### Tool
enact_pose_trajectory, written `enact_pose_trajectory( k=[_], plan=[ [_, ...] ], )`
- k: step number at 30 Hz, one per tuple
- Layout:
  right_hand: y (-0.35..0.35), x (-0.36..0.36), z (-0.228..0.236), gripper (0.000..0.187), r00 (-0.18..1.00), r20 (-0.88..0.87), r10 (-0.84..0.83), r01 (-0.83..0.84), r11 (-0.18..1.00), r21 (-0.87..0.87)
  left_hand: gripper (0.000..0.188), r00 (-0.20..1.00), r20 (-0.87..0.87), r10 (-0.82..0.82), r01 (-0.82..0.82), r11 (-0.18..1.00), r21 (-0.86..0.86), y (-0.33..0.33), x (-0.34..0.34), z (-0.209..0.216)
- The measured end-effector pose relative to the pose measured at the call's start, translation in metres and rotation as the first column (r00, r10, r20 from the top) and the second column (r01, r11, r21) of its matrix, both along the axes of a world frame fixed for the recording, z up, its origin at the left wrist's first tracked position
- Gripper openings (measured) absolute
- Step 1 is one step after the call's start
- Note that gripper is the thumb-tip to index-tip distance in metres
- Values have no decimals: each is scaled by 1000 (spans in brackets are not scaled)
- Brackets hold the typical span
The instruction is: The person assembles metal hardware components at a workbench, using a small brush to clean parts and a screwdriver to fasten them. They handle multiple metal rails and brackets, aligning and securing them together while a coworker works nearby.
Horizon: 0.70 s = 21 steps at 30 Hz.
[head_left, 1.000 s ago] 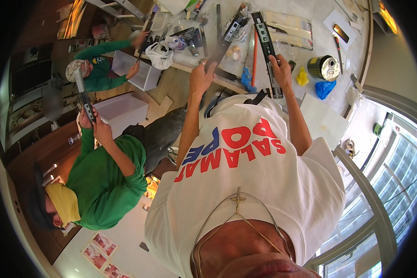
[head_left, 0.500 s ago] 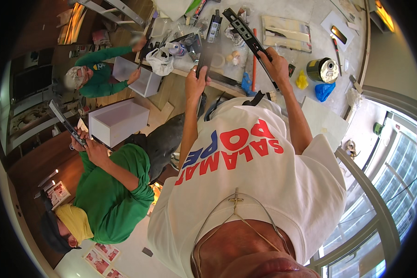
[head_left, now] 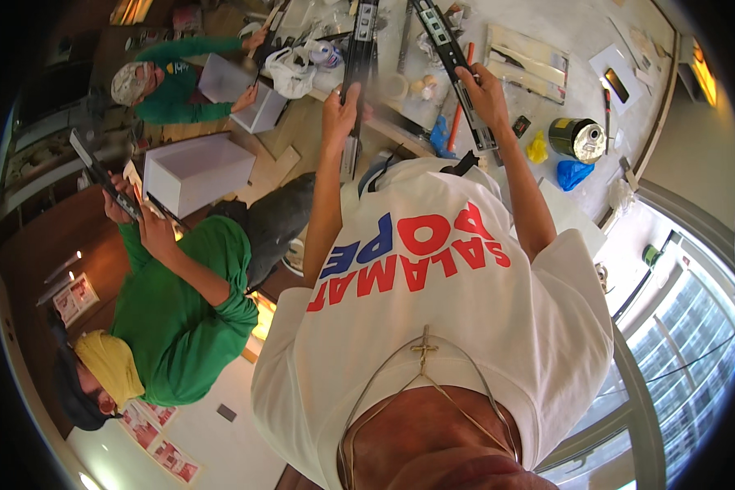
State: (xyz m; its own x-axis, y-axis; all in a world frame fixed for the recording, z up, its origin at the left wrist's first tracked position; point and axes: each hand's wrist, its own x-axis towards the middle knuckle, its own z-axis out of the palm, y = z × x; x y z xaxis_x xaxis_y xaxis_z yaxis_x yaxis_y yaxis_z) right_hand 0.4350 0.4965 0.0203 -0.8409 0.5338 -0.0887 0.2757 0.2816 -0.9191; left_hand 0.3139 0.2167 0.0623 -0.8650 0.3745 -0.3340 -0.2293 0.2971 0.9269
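1. Head view: grips the left rail [head_left: 359, 61], long and dark, in the left hand [head_left: 336, 118], with thumb pressed against it and fingers curled round its side; cannot tell how the fingertips sit behind it.
2. Holds the right rail [head_left: 444, 47], dark with pale slots, in the right hand [head_left: 485, 96], pinched at its right edge between thumb and bent fingers.
3. Has both rails apart from each other, across the near part of the worktop [head_left: 510, 20], with the right one's far end slanting leftward.
4. Shows, partly crossed by the right rail, a red stick [head_left: 455, 124], with blue plastic [head_left: 440, 135] just beside it at the near edge.
5. Between the rails, shows a tape ring [head_left: 394, 86]; left of them, a white plastic bag [head_left: 289, 75] and a white-and-blue can [head_left: 325, 55] crowding the surface.
6. Right of the hands, shows a pale tray [head_left: 524, 91], an open tin [head_left: 578, 140], a yellow bundle [head_left: 536, 149], a blue bundle [head_left: 574, 174], a red-and-black screwdriver [head_left: 607, 118] and a phone [head_left: 616, 85].
7. At far left, includes a green-sleeved co-worker [head_left: 184, 306] holding another dark rail [head_left: 106, 181] near a white box [head_left: 196, 173], and a second co-worker [head_left: 169, 80] beyond.
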Motion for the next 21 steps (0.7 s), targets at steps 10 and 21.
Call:
enact_pose_trajectory(
  k=[10,21],
  plan=[
    [-18,-31,-13,45,993,6,114,-112,984,-141,38,985,107,133,-145,983,113,-18,-15,5],
    [-16,-21,-8,43,988,44,146,-137,978,-156,47,974,87,211,-219,971,93,-22,-17,7]
  ],
)
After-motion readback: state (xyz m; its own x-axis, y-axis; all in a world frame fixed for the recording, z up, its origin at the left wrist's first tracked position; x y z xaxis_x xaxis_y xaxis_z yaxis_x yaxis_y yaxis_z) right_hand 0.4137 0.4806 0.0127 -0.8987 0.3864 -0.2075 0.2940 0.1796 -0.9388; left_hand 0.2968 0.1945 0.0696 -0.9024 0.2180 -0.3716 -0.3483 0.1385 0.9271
